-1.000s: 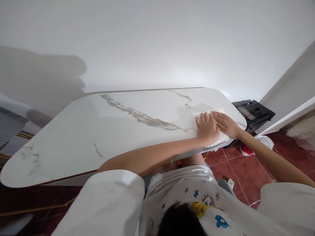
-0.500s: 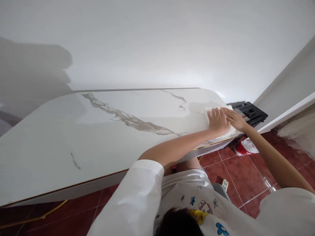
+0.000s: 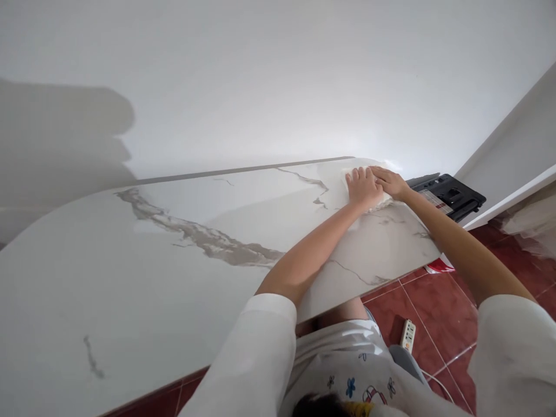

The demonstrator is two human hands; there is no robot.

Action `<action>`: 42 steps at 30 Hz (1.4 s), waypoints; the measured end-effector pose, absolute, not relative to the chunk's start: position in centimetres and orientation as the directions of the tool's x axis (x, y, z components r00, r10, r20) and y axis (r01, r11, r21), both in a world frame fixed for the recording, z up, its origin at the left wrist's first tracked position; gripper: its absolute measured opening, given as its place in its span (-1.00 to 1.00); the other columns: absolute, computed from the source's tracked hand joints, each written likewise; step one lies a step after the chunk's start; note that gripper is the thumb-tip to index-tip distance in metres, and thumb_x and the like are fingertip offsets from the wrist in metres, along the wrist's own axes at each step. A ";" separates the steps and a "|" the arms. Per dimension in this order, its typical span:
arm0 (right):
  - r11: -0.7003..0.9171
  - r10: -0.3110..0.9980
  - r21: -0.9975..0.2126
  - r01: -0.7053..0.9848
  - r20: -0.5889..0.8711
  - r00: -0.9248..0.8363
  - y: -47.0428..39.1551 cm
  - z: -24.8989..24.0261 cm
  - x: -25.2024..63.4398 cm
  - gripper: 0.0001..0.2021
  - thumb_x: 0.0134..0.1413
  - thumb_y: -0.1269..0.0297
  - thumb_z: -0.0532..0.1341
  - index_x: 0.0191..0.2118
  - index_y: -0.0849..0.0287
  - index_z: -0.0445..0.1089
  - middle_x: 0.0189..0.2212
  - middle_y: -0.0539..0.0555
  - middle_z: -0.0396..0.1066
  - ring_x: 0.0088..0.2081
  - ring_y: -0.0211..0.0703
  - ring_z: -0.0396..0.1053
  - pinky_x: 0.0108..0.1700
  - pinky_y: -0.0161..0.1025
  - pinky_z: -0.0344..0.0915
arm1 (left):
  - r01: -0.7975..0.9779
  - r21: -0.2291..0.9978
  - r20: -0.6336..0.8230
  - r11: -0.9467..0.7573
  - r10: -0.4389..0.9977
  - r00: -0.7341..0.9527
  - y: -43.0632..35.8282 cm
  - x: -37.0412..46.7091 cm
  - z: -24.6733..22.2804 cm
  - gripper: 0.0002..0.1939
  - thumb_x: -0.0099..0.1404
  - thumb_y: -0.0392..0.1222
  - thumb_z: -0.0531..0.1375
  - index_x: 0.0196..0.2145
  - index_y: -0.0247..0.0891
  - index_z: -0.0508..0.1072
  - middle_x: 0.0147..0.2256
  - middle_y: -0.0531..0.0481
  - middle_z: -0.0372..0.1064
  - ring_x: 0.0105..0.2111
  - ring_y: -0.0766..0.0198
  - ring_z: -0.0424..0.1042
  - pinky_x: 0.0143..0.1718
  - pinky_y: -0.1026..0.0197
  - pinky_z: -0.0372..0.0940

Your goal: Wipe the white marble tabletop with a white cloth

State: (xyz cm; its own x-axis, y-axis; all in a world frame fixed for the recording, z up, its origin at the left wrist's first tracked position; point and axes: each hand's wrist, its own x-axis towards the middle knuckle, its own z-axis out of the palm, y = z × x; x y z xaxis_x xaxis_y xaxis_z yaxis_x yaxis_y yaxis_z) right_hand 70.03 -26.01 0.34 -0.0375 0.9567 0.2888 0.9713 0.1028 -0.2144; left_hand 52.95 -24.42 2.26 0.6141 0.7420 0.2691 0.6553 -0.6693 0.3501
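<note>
I have the left hand (image 3: 364, 188) and the right hand (image 3: 393, 183) together, touching, laid flat with fingers stretched over a white cloth (image 3: 384, 202); I see no clenched grip; the cloth lies on the tabletop (image 3: 143, 289) toward its far right end, near a black case (image 3: 463, 200); it covers only that patch, with the wide left part and the near right stretch outside it; I judge the work unfinished, since both hands bear on the cloth; how much is done or left I cannot tell, as beyond the grey-brown veins (image 3: 217, 242) nothing marks treated areas from untreated.
</note>
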 end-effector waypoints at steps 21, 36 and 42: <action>0.130 0.955 -0.268 0.955 0.294 -0.047 -17.0 0.9 72.8 -0.49 0.26 0.17 -0.01 0.28 -0.04 0.29 0.31 -0.12 0.25 0.25 0.16 0.29 0.23 0.10 0.26 | 0.748 0.268 0.221 -0.608 0.794 0.566 -16.3 56.6 2.3 -0.38 0.40 -0.15 -0.14 0.38 -0.25 0.06 0.36 -0.18 0.06 0.38 -0.05 -0.06 0.38 -0.19 -0.16; 0.015 0.946 -0.242 0.970 0.317 0.065 -25.5 0.6 77.1 -0.48 0.32 0.09 -0.07 0.29 -0.03 0.30 0.30 -0.10 0.25 0.30 0.09 0.24 0.29 0.06 0.25 | 0.627 0.329 0.251 -0.707 0.705 0.663 -22.8 60.3 2.5 -0.39 0.40 -0.16 -0.14 0.35 -0.41 0.09 0.38 -0.27 -0.01 0.40 -0.07 -0.10 0.39 -0.22 -0.19; -0.038 0.942 -0.292 0.956 0.308 0.132 -31.4 0.8 76.7 -0.47 0.26 0.05 -0.03 0.25 0.02 0.36 0.28 -0.06 0.27 0.27 0.12 0.28 0.29 0.07 0.26 | 0.571 0.349 0.266 -0.744 0.662 0.700 -27.7 59.5 2.7 -0.37 0.39 -0.15 -0.12 0.34 -0.46 0.12 0.39 -0.29 -0.02 0.40 -0.09 -0.09 0.40 -0.18 -0.19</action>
